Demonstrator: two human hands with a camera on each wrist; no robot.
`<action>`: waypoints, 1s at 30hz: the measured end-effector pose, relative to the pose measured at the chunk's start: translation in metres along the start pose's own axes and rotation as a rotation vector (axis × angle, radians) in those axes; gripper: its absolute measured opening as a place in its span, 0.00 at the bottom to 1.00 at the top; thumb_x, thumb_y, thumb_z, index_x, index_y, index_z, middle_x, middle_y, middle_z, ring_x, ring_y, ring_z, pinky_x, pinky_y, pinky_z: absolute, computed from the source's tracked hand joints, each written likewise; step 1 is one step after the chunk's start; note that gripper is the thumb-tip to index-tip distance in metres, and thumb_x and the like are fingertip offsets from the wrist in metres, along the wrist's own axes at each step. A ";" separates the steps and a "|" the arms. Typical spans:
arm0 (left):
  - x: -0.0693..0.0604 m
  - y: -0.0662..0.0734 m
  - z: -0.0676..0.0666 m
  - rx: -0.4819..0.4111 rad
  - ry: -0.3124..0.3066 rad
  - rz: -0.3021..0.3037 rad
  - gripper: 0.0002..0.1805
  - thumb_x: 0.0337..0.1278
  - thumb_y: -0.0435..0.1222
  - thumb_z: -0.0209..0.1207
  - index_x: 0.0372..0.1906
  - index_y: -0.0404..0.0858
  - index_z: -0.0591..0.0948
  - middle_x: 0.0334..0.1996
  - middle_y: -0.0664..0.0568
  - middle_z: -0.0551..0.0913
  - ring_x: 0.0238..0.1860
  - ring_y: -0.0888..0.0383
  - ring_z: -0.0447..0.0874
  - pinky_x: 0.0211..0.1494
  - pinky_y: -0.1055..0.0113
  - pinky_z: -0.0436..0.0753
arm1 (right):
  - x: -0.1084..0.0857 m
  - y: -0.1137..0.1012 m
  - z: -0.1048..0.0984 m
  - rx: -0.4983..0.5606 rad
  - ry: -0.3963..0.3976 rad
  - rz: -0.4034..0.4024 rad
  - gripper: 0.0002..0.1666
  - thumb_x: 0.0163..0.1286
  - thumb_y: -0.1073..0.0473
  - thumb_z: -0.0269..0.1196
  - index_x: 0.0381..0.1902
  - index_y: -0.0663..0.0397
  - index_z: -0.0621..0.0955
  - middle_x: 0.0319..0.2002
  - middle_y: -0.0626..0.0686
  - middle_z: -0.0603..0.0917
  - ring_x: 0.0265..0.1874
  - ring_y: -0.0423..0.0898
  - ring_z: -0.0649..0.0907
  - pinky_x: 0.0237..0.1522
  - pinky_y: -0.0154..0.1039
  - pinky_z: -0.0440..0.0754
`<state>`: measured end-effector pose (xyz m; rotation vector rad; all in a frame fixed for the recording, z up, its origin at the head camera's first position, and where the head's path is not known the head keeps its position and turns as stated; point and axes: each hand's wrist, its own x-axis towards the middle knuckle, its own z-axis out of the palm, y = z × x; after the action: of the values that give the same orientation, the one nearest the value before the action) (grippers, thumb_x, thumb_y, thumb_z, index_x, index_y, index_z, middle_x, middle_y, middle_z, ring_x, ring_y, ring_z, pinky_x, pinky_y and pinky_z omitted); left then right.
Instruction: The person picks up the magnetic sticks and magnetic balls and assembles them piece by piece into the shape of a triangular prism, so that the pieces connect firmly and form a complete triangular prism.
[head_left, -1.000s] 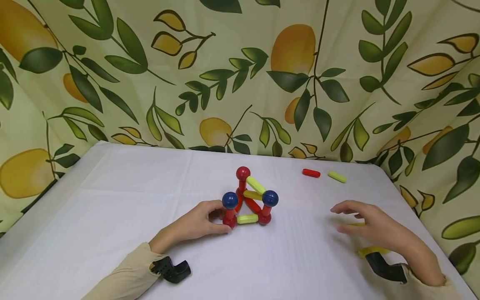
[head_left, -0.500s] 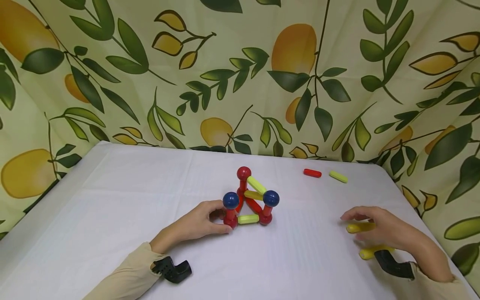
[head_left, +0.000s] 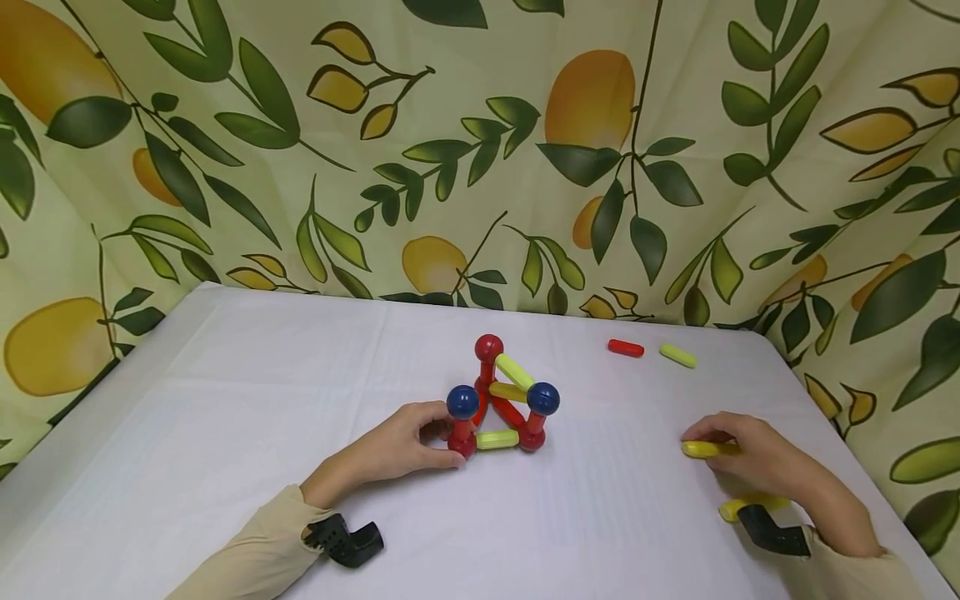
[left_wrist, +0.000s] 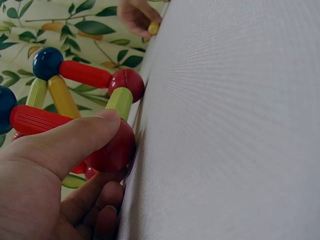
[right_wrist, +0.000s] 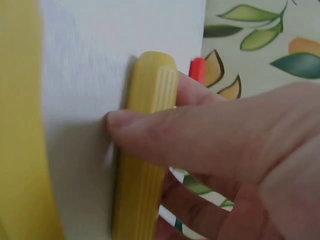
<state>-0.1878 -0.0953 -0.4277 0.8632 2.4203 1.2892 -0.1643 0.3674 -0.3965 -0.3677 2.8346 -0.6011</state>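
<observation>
A frame of magnetic rods and balls stands mid-table, with blue balls and a red ball on top of short red uprights. My left hand grips its front left corner; in the left wrist view the thumb lies on the lower red ball. At the right, my right hand pinches a long yellow rod between thumb and fingers, close to the tabletop. A second yellow rod lies nearer to me, partly behind the wrist camera.
A short red rod and a short light-green rod lie at the back right of the white tablecloth. A fruit-patterned curtain hangs along the table's back edge.
My right hand has moved slightly right and down onto the yellow rod, and its fingers have closed round it. My left hand stays at the frame's corner.
</observation>
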 end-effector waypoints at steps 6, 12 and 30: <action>0.000 0.001 0.000 -0.002 -0.001 -0.001 0.18 0.54 0.42 0.70 0.51 0.46 0.82 0.39 0.58 0.80 0.42 0.59 0.75 0.47 0.71 0.77 | 0.005 -0.019 0.007 0.044 -0.006 -0.014 0.18 0.60 0.67 0.70 0.49 0.59 0.83 0.43 0.50 0.85 0.40 0.41 0.80 0.41 0.28 0.80; 0.000 0.000 0.000 0.004 -0.001 -0.010 0.18 0.54 0.42 0.70 0.50 0.45 0.81 0.39 0.58 0.81 0.42 0.59 0.75 0.45 0.72 0.77 | 0.008 -0.044 0.015 0.116 0.020 -0.094 0.19 0.60 0.64 0.70 0.50 0.58 0.82 0.45 0.49 0.85 0.41 0.37 0.81 0.43 0.30 0.81; 0.000 0.000 0.001 0.005 -0.003 -0.016 0.19 0.54 0.42 0.70 0.51 0.45 0.81 0.39 0.58 0.81 0.43 0.58 0.75 0.45 0.71 0.77 | 0.020 -0.095 0.043 0.205 0.068 -0.229 0.21 0.62 0.60 0.70 0.54 0.51 0.84 0.47 0.46 0.87 0.42 0.35 0.81 0.44 0.30 0.82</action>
<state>-0.1878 -0.0948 -0.4285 0.8448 2.4240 1.2762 -0.1534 0.2619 -0.3982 -0.6498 2.7795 -0.9568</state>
